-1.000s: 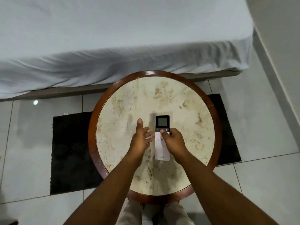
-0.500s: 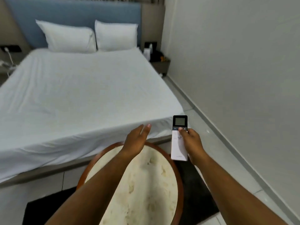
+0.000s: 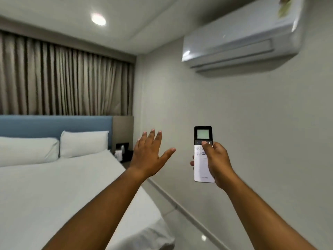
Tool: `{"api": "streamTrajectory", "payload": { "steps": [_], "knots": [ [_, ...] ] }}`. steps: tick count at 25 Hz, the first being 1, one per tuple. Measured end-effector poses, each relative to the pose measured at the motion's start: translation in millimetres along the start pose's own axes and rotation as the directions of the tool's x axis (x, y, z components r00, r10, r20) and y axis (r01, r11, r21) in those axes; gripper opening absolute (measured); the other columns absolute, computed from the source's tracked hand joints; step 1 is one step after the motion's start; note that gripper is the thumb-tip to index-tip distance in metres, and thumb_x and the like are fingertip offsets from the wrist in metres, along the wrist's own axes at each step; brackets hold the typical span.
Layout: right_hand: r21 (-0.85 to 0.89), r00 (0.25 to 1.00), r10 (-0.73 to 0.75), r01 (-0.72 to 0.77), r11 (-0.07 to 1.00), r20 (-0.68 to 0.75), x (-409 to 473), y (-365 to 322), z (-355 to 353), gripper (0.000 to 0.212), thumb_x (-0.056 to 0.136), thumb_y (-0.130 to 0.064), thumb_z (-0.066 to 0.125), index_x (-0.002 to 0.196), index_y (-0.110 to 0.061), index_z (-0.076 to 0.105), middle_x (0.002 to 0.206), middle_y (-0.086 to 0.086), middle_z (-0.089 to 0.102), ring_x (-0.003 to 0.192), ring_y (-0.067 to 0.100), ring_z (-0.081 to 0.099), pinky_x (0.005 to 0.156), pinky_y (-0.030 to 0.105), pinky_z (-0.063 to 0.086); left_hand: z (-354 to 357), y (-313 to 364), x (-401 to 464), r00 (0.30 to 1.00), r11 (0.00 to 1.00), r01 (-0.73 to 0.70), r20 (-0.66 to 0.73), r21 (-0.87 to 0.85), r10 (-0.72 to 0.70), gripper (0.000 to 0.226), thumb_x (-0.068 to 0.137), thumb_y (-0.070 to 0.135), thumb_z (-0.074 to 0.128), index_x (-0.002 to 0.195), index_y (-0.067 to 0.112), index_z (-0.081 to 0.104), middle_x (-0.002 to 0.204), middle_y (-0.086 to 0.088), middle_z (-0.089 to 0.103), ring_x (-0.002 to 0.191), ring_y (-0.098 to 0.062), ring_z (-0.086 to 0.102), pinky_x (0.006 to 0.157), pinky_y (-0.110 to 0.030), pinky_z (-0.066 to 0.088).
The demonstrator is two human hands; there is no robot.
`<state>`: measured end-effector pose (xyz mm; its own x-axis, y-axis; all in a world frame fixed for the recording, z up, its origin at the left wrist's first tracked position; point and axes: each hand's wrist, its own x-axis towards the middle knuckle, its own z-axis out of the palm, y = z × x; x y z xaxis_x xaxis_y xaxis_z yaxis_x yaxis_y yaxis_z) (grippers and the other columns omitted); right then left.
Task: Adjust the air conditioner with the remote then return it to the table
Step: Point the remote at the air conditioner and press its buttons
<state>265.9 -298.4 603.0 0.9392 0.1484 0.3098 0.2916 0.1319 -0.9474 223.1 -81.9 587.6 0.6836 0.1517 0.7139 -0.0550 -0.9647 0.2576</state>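
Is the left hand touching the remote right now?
Apart. The head view shows bare wall between the open left hand and the remote, held by the right hand.

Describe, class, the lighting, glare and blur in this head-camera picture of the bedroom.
Head view: a round recessed ceiling light blooms white; its glare spots the glossy floor tiles. The white wall-mounted air conditioner is smeared and bowed near the corner. The white remote with a dark screen end in the right hand is fairly sharp; the open left hand is slightly soft.
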Motion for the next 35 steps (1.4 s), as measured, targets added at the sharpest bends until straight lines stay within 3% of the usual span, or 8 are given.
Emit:
{"api": "streamTrajectory", "payload": {
  "steps": [4,7,10,23,27,35],
  "knots": [
    [-0.046,0.98,-0.18,0.177,0.983,-0.09,4,-76,-31,0.022,0.091,-0.038,0.053,0.095,-0.017,0.058,0.076,0.013,0.073,0.061,0.034,0.074,0.053,0.038,0.058,-28,46,55,0.981,0.982,-0.13,-0.123,0.137,0.147,0.096,0.073,0.086,0.001,0.15,0.027,-0.003,0.162,-0.005,-0.006,0.146,-0.027,-0.013,0.116,-0.045,-0.005],
    [-0.076,0.948,-0.276,0.267,0.961,-0.16,3,-118,-52,0.023,0.092,-0.037,0.053,0.094,-0.014,0.057,0.076,0.014,0.072,0.057,0.033,0.073,0.044,0.033,0.055,-47,79,84,0.954,0.96,-0.188,-0.196,0.205,0.228,0.096,0.073,0.084,-0.001,0.149,0.026,-0.005,0.161,-0.006,-0.009,0.146,-0.028,-0.015,0.115,-0.045,-0.008],
    [-0.099,0.919,-0.335,0.321,0.942,-0.207,1,-145,-66,0.021,0.093,-0.037,0.053,0.091,-0.016,0.056,0.079,0.016,0.071,0.055,0.032,0.073,0.048,0.037,0.058,-61,105,101,0.926,0.944,-0.226,-0.247,0.24,0.285,0.095,0.075,0.083,0.001,0.15,0.025,-0.005,0.161,-0.006,-0.008,0.146,-0.029,-0.015,0.115,-0.046,-0.007],
    [-0.115,0.896,-0.374,0.357,0.927,-0.241,-11,-166,-76,0.019,0.094,-0.036,0.053,0.093,-0.017,0.056,0.084,0.017,0.071,0.054,0.028,0.071,0.049,0.034,0.057,-82,133,116,0.894,0.932,-0.263,-0.301,0.248,0.332,0.097,0.075,0.084,0.003,0.15,0.022,0.001,0.16,-0.009,0.0,0.146,-0.032,-0.007,0.116,-0.05,-0.001],
    [-0.127,0.899,-0.38,0.36,0.924,-0.219,-14,-169,-73,0.017,0.095,-0.037,0.052,0.095,-0.021,0.056,0.084,0.014,0.07,0.052,0.024,0.071,0.048,0.031,0.056,-84,134,114,0.901,0.934,-0.252,-0.292,0.253,0.322,0.097,0.071,0.085,-0.002,0.147,0.025,-0.008,0.16,-0.009,-0.005,0.146,-0.031,-0.01,0.117,-0.05,-0.002],
    [-0.094,0.908,-0.367,0.355,0.93,-0.201,-17,-177,-71,0.02,0.091,-0.026,0.05,0.101,-0.009,0.054,0.09,0.023,0.068,0.063,0.037,0.068,0.057,0.039,0.057,-89,136,110,0.896,0.935,-0.269,-0.296,0.229,0.33,0.096,0.07,0.085,-0.003,0.145,0.025,-0.01,0.159,-0.007,-0.008,0.146,-0.031,-0.011,0.117,-0.05,-0.003]
  ]
}}
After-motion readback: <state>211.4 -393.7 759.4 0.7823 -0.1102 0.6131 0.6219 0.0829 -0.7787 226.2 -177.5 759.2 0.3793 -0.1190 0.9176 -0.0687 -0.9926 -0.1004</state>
